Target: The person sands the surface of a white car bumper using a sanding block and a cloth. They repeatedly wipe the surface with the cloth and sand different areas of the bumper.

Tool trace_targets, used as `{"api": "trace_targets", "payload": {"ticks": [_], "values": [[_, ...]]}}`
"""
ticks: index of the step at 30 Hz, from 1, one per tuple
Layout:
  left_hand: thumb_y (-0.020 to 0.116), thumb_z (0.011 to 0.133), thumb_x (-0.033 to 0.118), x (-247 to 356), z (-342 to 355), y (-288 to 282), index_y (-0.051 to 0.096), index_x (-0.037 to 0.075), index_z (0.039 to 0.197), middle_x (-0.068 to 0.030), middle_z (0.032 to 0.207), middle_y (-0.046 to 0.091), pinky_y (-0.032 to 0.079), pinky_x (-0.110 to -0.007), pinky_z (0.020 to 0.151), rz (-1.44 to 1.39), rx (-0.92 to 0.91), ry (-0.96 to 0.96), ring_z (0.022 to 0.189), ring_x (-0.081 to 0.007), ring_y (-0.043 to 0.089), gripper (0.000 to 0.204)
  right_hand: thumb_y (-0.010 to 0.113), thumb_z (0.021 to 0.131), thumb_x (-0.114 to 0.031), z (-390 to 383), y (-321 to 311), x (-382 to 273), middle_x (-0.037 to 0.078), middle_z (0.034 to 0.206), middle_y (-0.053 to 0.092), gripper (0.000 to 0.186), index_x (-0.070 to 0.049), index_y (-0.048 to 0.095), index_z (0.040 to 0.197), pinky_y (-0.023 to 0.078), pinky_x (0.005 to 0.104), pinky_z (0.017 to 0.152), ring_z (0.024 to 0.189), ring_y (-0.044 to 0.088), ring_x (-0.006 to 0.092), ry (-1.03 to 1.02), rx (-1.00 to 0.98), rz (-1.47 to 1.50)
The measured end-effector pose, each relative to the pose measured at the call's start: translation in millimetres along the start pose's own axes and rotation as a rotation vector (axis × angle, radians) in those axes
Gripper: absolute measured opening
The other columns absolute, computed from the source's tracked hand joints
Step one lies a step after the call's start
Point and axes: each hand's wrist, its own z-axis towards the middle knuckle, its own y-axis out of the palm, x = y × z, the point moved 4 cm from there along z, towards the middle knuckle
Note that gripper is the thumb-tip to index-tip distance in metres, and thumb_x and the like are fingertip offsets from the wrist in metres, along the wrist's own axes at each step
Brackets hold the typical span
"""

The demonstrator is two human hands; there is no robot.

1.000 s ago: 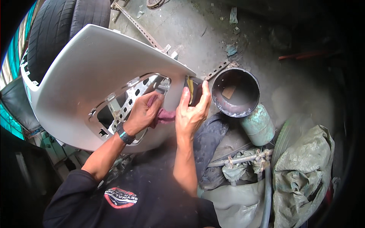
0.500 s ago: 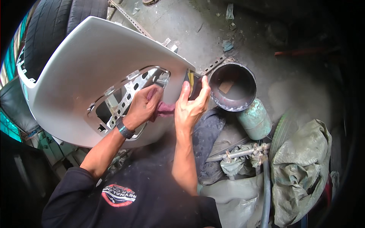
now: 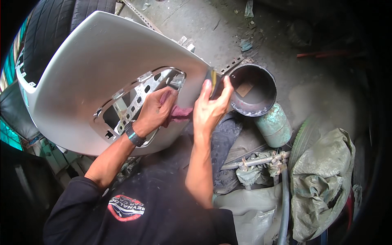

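Left hand (image 3: 156,108) clenches maroon cloth (image 3: 179,114) over grey panel (image 3: 106,61); right hand (image 3: 209,110), apart, clasps dark block (image 3: 216,83) at panel's edge.

Two black tyres (image 3: 49,34) stand side by side at ten o'clock, with teal sheeting (image 3: 11,134) at nine. On the grey floor (image 3: 192,24), a bluish scrap (image 3: 246,45) lies toward one o'clock and a reddish bar (image 3: 322,54) at two. A pale green cylinder (image 3: 274,127) sits at three, a crumpled grey-green sack (image 3: 322,183) at four.
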Motion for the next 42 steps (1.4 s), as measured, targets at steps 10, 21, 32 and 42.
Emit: {"api": "trace_targets", "payload": {"ticks": [10, 21, 32, 42], "values": [[0.050, 0.108, 0.026, -6, 2, -1, 0.060, 0.002, 0.092, 0.0036, 0.060, 0.051, 0.037, -0.023, 0.040, -0.003, 0.065, 0.077, 0.044, -0.0049, 0.050, 0.031, 0.068, 0.095, -0.018, 3, 4, -7, 0.031, 0.125, 0.059, 0.050, 0.004, 0.049, 0.136, 0.046, 0.0508, 0.098, 0.113, 0.058, 0.0467, 0.074, -0.021, -0.007], [0.051, 0.108, 0.028, -4, 3, 5, 0.059, 0.003, 0.092, 0.0028, 0.059, 0.051, 0.037, -0.024, 0.039, -0.065, 0.038, 0.041, 0.042, -0.0070, 0.050, 0.030, 0.066, 0.095, -0.017, 3, 4, -9, 0.030, 0.121, 0.060, 0.051, 0.003, 0.047, 0.138, 0.047, 0.0505, 0.095, 0.111, 0.059, 0.0454, 0.052, 0.008, -0.072], [0.052, 0.107, 0.030, -2, -1, 3, 0.059, 0.004, 0.089, 0.0042, 0.056, 0.048, 0.036, -0.025, 0.040, -0.013, 0.047, 0.041, 0.043, -0.0057, 0.048, 0.033, 0.065, 0.096, -0.018, 7, 1, -6, 0.030, 0.118, 0.061, 0.045, 0.003, 0.048, 0.132, 0.048, 0.0508, 0.091, 0.107, 0.060, 0.0460, 0.039, 0.009, -0.102], [0.053, 0.107, 0.029, -6, 0, 3, 0.061, 0.003, 0.092, 0.0030, 0.060, 0.051, 0.037, -0.025, 0.040, -0.012, 0.072, 0.056, 0.043, -0.0053, 0.048, 0.032, 0.066, 0.096, -0.020, -3, 1, -11, 0.029, 0.116, 0.061, 0.049, 0.001, 0.047, 0.135, 0.048, 0.0513, 0.089, 0.105, 0.060, 0.0458, 0.033, 0.009, -0.091]]}}
